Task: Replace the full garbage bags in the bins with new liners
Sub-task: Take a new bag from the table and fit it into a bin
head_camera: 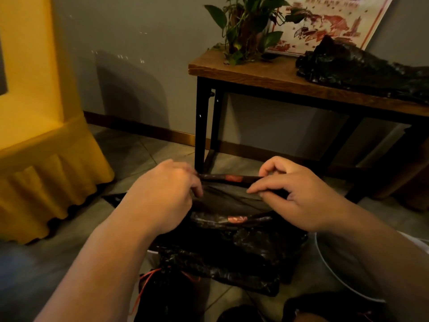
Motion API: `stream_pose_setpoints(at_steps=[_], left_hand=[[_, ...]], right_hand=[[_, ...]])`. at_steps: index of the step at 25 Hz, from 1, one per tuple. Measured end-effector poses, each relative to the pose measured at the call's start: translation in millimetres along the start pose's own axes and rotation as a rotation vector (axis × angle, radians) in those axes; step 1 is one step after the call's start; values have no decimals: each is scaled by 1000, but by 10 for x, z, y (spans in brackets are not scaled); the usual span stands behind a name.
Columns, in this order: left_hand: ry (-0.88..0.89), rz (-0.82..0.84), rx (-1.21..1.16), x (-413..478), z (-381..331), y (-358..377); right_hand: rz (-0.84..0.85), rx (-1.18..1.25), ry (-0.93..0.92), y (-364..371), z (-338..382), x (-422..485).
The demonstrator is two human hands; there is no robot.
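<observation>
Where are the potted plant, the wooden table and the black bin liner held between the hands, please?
potted plant (246, 29), head view, on its central leaves.
wooden table (255, 68), head view, on its bare top.
black bin liner (229, 198), head view, inside its opened mouth.

Poster (336, 22) lettering too blurred

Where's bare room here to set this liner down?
Floor tiles between the yellow tablecloth and the table leg are bare, as is the tabletop strip between plant and piled bags. Nearer you, black bags crowd the floor.
</observation>
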State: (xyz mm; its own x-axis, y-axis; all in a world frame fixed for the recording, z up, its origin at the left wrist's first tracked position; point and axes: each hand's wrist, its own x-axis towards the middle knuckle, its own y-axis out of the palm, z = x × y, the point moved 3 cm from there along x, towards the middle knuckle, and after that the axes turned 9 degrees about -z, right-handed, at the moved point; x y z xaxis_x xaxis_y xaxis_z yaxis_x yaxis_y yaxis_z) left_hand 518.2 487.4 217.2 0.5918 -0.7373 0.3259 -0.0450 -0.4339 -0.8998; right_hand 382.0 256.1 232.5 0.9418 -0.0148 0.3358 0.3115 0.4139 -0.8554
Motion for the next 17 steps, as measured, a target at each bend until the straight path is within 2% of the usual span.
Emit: stream_pose_setpoints(at_steps=[2, 3, 4, 6, 8, 10, 13, 17], left_hand=[[-79, 152, 26, -55, 43, 62], [-126, 173, 33, -81, 73, 71], [-150, 139, 48, -91, 98, 60], [-136, -68, 81, -87, 117, -32], [-130, -298, 84, -105, 120, -173], [-190, -421, 113, -147, 101, -278], [-271, -461, 240, -206, 65, -250], [-342, -459, 336, -228, 39, -208]], right_hand=[[57, -144, -34, -14, 7, -12], [96, -271, -59, -22, 18, -9], [107, -395, -94, -31, 31, -4], [51, -558, -140, -65, 20, -25], [-19, -604, -31, -118, -33, -90], [-109, -580, 85, -145, -74, -144], [-198, -570, 137, -154, -43, -157], [-192, -757, 198, -235, 25, -198]])
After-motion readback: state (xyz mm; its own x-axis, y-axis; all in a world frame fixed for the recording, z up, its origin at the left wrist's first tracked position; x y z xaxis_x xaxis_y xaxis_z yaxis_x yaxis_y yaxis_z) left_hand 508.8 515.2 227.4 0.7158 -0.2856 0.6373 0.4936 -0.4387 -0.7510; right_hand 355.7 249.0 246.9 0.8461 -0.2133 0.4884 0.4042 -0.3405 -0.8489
